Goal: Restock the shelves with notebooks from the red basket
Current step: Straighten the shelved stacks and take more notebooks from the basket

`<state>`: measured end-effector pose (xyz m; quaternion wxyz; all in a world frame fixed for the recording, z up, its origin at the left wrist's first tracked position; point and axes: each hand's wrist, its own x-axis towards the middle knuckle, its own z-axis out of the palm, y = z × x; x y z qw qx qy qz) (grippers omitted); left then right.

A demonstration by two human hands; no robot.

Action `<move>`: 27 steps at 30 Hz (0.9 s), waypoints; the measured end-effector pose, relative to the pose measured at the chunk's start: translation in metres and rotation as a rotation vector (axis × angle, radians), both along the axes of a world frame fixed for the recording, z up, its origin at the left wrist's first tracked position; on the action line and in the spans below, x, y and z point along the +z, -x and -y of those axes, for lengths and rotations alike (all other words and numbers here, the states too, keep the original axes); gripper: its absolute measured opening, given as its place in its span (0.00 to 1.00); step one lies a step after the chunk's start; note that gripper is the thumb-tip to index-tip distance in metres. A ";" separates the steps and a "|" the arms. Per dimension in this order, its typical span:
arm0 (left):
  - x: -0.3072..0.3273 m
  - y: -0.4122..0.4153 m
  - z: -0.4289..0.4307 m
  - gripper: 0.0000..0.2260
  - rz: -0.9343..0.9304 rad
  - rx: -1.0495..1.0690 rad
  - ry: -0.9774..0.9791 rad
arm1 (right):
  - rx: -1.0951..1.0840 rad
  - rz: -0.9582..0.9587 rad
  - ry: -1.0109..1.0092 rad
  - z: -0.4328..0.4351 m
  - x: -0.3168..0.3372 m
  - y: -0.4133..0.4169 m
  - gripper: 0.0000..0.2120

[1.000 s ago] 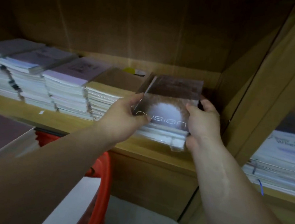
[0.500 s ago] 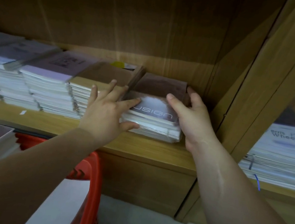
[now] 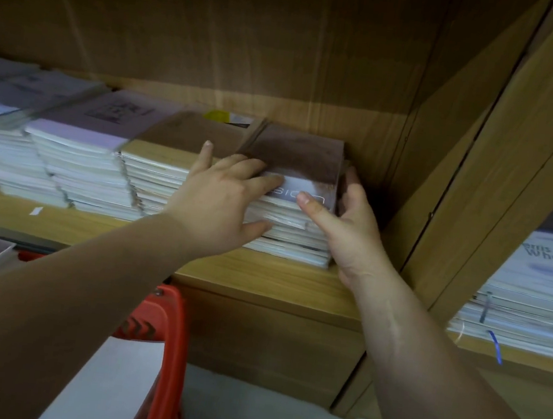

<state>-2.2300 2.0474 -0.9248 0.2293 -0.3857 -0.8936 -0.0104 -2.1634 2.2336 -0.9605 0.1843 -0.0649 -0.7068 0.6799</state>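
Sitting between left hand (image 3: pixel 220 203) and right hand (image 3: pixel 352 228), notebook stack (image 3: pixel 301 157) touches both.

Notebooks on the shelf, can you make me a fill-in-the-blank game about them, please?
1. The basket under the shelf is coloured ____.
2. The left hand and right hand both touch the brown-covered notebook stack at this shelf's ____ end.
3. The white notebook in the next compartment shows the word ____.
Missing words: red; right; Wheel.
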 end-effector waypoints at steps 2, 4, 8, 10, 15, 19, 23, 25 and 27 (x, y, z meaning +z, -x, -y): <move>0.001 0.002 -0.008 0.28 -0.038 -0.060 0.015 | 0.046 0.026 -0.067 -0.001 0.000 0.001 0.39; 0.002 0.006 -0.016 0.26 -0.045 -0.064 0.010 | 0.002 0.024 -0.115 -0.001 -0.006 0.004 0.39; -0.007 0.013 -0.023 0.29 -0.042 -0.021 -0.031 | -0.104 -0.016 -0.086 0.004 -0.019 0.000 0.28; -0.014 0.012 -0.023 0.29 -0.054 -0.010 -0.072 | -0.099 -0.012 -0.126 0.003 -0.021 -0.002 0.28; -0.016 0.010 -0.020 0.30 -0.067 -0.011 -0.082 | -0.061 0.031 -0.167 0.000 -0.015 -0.005 0.25; -0.019 0.010 -0.001 0.26 -0.099 0.048 -0.134 | -0.035 0.025 -0.049 0.004 -0.010 -0.011 0.32; -0.018 0.015 0.008 0.22 -0.043 0.116 -0.141 | -0.089 0.044 -0.116 0.011 -0.008 -0.001 0.27; -0.015 0.017 0.005 0.22 0.006 0.155 -0.139 | -0.125 0.042 -0.142 0.010 -0.008 0.004 0.26; -0.015 0.018 0.002 0.24 0.029 0.157 -0.149 | -0.139 0.033 -0.135 0.006 -0.009 0.007 0.25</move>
